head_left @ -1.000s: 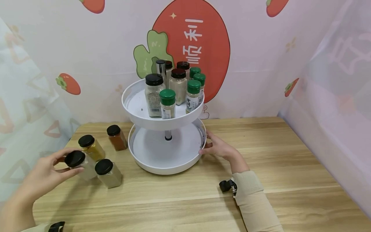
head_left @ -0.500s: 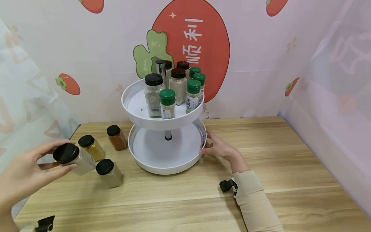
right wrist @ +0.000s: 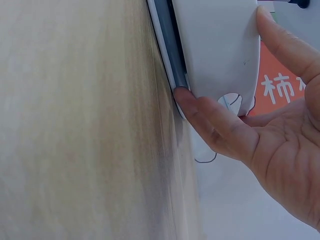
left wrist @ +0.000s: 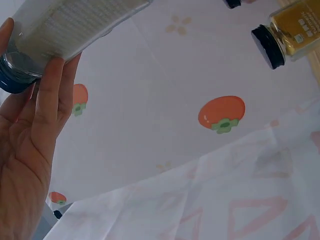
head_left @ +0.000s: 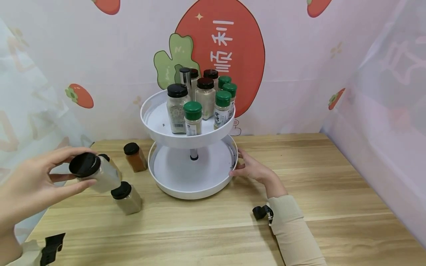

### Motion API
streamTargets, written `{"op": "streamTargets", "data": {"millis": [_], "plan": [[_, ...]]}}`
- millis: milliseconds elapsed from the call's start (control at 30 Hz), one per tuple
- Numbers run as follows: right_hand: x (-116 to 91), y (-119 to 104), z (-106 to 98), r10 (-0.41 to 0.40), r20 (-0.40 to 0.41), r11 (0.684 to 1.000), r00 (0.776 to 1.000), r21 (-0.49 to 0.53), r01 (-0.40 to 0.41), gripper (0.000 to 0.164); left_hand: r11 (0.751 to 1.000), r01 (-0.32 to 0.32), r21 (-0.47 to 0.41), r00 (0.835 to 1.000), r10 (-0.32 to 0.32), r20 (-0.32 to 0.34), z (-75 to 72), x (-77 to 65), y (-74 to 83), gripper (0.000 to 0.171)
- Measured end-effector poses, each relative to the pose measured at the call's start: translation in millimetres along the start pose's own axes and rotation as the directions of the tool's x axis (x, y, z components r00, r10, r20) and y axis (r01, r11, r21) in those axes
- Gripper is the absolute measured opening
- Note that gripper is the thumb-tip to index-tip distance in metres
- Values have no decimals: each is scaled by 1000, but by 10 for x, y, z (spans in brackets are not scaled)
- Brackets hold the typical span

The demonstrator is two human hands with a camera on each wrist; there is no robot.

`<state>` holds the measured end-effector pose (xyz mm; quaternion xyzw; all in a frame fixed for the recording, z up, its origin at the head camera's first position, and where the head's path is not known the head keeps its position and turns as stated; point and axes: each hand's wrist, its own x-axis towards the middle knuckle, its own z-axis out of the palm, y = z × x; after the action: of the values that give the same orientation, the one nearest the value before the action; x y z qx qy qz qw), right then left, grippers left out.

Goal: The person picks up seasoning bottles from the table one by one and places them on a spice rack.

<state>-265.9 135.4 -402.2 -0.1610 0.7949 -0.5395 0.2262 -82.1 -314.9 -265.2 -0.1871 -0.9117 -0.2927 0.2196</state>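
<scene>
My left hand [head_left: 40,183] grips a clear glass spice jar [head_left: 107,178] near its black lid. The jar is raised off the table and tilted, lid toward the hand. In the left wrist view, pale contents and faint lettering show in the same jar [left wrist: 82,27]. Behind it, a yellow spice jar [head_left: 115,169] is mostly hidden in the head view. My right hand [head_left: 251,168] holds the right side of the lower tray [head_left: 189,194] of a white two-tier stand. In the right wrist view, the thumb is at the tray's upper rim and fingers lie along its base.
A beige-filled jar [head_left: 130,203] and a red-brown spice jar [head_left: 136,162] stand left of the stand. The upper tray [head_left: 186,141] bears several black-lidded and green-capped jars [head_left: 193,116]. Patterned cloth [head_left: 293,66] hangs behind the wooden table [head_left: 199,236].
My left hand first drew the jar left and up off the table, then brought it slightly right and higher, so it now covers much of the yellow jar. The right hand stays in place.
</scene>
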Motion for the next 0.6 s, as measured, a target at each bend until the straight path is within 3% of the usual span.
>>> {"op": "streamTargets", "data": {"millis": [233, 467, 600], "plan": [[5, -1, 2, 7, -5, 1000, 1000, 8, -7, 108, 996, -83, 15, 996, 83, 44, 112, 97, 141, 71], [8, 5, 2, 7, -1, 1000, 1000, 2, -7, 107, 996, -37, -86, 993, 46, 106, 277, 147, 186, 63], [10, 11, 0, 9, -2, 1000, 1000, 3, -9, 107, 992, -65, -110, 991, 77, 110, 380, 193, 194, 62]]}}
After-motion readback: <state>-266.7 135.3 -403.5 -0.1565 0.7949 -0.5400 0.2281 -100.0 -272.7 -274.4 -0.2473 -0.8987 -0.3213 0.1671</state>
